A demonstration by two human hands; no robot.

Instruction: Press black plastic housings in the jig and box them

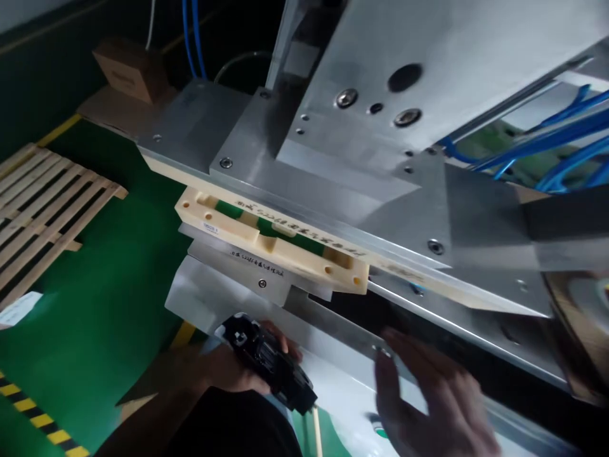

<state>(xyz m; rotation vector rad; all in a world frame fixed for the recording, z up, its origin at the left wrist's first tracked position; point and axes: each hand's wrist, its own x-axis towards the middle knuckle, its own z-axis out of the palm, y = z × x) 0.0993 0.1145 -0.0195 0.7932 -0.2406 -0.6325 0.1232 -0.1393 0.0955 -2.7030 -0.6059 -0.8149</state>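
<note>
Black part [269, 365] in left hand [228, 368]

Left hand [238, 368] curled in a grip; right hand [428, 393] open, fingers [387, 374] spread.

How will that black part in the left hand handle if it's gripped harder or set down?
The black part looks like rigid moulded plastic, so it probably won't flex in the left hand. Its blocky, ribbed shape suggests it won't roll and shouldn't slip easily. It seems light, since the hand carries it unsupported.
</note>
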